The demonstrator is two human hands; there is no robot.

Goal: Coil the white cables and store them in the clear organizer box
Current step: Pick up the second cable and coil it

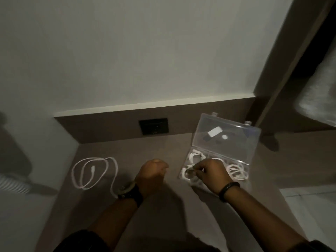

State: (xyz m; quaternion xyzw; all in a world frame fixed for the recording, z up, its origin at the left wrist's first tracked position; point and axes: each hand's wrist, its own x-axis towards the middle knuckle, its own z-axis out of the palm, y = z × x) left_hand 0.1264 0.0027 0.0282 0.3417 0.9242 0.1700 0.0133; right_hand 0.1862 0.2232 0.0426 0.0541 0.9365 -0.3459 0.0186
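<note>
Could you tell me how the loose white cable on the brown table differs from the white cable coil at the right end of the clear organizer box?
The loose white cable sprawls in wide loops on the table; the white cable coil is tight and small, inside the organizer box. Both are white.

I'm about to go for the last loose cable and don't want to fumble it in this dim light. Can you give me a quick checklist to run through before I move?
1. Box lid open and propped back: ok.
2. Loose cable within reach on the desk, left of the left hand: ok.
3. Loose cable already coiled tight: not ok, it lies in wide loops.
4. Left hand free: cannot tell, it is closed in a fist.
5. Right hand done with the coil in the box's near compartment: not ok, the fingers pinch it.
6. Empty compartment left in the box: cannot tell.
</note>
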